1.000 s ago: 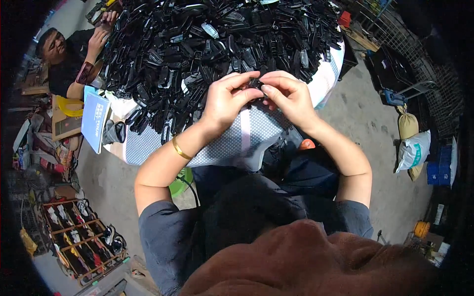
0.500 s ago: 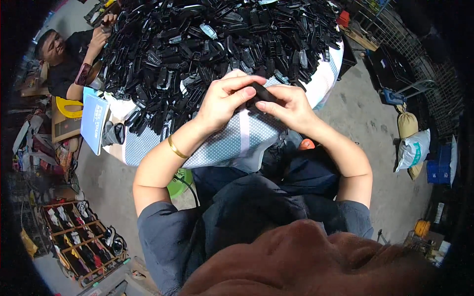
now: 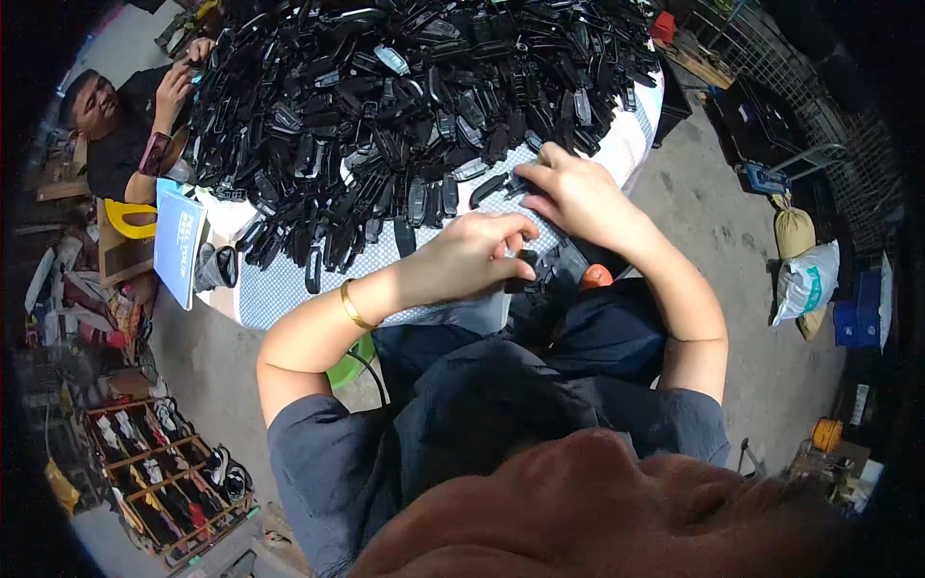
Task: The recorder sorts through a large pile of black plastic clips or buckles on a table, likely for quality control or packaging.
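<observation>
A large heap of small, long black plastic pieces (image 3: 385,116) covers a table with a dotted pale cloth (image 3: 289,284). My left hand (image 3: 467,255) is curled at the table's near edge, and a dark plastic piece (image 3: 526,258) sticks out between its thumb and fingers. To the right and farther in, my right hand (image 3: 578,197) pinches another small dark piece at the heap's near fringe; its fingertips partly cover that piece. A loose black piece (image 3: 488,190) rests on the cloth just left of those fingertips. Below my hands, more dark pieces lie near my lap.
Across the heap at the far left, a co-worker (image 3: 125,125) has both hands up by the pile. A blue-and-white box (image 3: 180,246) stands at the table's left edge. Sacks (image 3: 807,289) and a blue crate (image 3: 858,323) sit on the floor at right; a compartmented rack (image 3: 159,472) is lower left.
My hands were together on one dark piece; now they are apart. The left has come down toward the table edge, the right has shifted right to the heap's fringe.
</observation>
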Tool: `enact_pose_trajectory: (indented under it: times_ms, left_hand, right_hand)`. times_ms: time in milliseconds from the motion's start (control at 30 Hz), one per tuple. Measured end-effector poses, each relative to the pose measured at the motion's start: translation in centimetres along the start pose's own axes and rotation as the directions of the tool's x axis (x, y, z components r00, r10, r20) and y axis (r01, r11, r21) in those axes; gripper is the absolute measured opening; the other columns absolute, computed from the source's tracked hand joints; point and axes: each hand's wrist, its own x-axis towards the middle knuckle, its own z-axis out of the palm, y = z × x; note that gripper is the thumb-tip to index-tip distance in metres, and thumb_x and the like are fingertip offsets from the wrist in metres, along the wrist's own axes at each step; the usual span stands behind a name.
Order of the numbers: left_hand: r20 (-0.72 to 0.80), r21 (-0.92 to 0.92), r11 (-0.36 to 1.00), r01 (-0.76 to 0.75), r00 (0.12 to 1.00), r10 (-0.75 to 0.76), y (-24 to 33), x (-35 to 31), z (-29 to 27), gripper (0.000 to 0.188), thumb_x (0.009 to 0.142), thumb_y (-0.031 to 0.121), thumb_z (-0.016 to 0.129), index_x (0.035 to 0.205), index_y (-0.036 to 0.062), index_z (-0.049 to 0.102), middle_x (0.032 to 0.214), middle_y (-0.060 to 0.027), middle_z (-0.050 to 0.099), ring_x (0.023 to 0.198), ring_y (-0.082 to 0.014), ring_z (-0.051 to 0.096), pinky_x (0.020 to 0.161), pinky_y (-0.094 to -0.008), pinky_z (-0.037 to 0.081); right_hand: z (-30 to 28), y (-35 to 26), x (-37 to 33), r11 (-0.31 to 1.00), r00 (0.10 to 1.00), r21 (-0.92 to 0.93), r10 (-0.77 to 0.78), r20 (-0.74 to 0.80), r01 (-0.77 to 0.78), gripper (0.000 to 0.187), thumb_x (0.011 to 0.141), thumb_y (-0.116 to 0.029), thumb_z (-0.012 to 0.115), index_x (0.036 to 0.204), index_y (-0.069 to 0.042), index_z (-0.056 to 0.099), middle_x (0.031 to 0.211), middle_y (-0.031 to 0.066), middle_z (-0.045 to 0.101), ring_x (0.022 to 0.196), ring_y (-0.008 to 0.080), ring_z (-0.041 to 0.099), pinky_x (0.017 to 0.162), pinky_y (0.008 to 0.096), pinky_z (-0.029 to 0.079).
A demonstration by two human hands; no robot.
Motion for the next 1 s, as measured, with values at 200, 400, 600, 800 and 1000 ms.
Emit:
enact_pose_trajectory:
  times_ms: [200, 400, 600, 800, 1000]
  left_hand:
    - [-0.337, 0.309, 0.951, 0.012, 0.936, 0.098, -0.2, 0.3, -0.9, 0.039, 0.07, 0.013, 0.071, 0.098, -0.0026, 0.049, 0.091, -0.0176, 0.053, 0.083, -0.0329, 0.056, 0.069, -0.0364, 0.046]
    - [-0.239, 0.328, 0.944, -0.023, 0.965, 0.106, 0.2, -0.8, -0.5, 0.036, 0.072, 0.009, 0.068, 0.101, 0.0004, 0.049, 0.087, -0.0156, 0.056, 0.075, -0.0281, 0.058, 0.065, -0.0356, 0.046]
    - [-0.092, 0.412, 0.909, -0.068, 0.989, 0.116, 0.7, -0.8, 0.6, 0.023, 0.069, -0.001, 0.058, 0.091, -0.003, 0.051, 0.087, -0.0186, 0.05, 0.082, -0.0349, 0.054, 0.072, -0.0403, 0.045]
    - [-0.179, -0.396, 0.899, 0.187, 0.944, -0.276, -1.8, -0.5, -0.4, 0.033, 0.078, 0.001, 0.065, 0.106, 0.0016, 0.046, 0.088, -0.0023, 0.056, 0.078, -0.0064, 0.053, 0.067, -0.0211, 0.045]
    - [-0.083, -0.769, 0.612, 0.186, 0.919, -0.385, -1.6, 0.5, -1.4, 0.036, 0.083, 0.003, 0.06, 0.116, -0.0011, 0.046, 0.096, -0.0056, 0.058, 0.084, -0.0082, 0.057, 0.074, -0.0201, 0.051]
  right_hand:
    - [-0.1, -0.4, 0.3, 0.932, 0.985, 0.326, -0.174, 0.013, 0.16, 0.024, 0.066, -0.012, 0.071, 0.085, -0.002, 0.062, 0.082, 0.0113, 0.057, 0.076, 0.0281, 0.058, 0.066, 0.0364, 0.047]
    - [-1.0, -0.7, 1.3, 0.902, 0.972, 0.403, -0.214, 0.101, 0.157, 0.014, 0.066, 0.002, 0.056, 0.079, 0.0, 0.055, 0.073, 0.0124, 0.056, 0.066, 0.029, 0.057, 0.06, 0.0344, 0.046]
    - [2.5, 0.0, 2.5, 0.913, 0.935, 0.198, -0.349, -0.067, 0.355, 0.029, 0.069, -0.01, 0.065, 0.097, -0.001, 0.061, 0.092, 0.0124, 0.06, 0.083, 0.0309, 0.058, 0.075, 0.0396, 0.047]
    - [0.7, -0.5, 2.5, 0.923, 0.966, 0.379, 0.04, -0.254, 0.062, 0.029, 0.074, -0.002, 0.062, 0.103, -0.002, 0.059, 0.081, 0.0082, 0.06, 0.065, 0.0149, 0.059, 0.058, 0.0252, 0.048]
    - [0.4, -0.9, 1.4, 0.722, 0.937, 0.686, 0.168, -0.305, 0.093, 0.025, 0.079, -0.003, 0.062, 0.104, -0.001, 0.06, 0.091, 0.0057, 0.058, 0.08, 0.0111, 0.056, 0.067, 0.0234, 0.048]
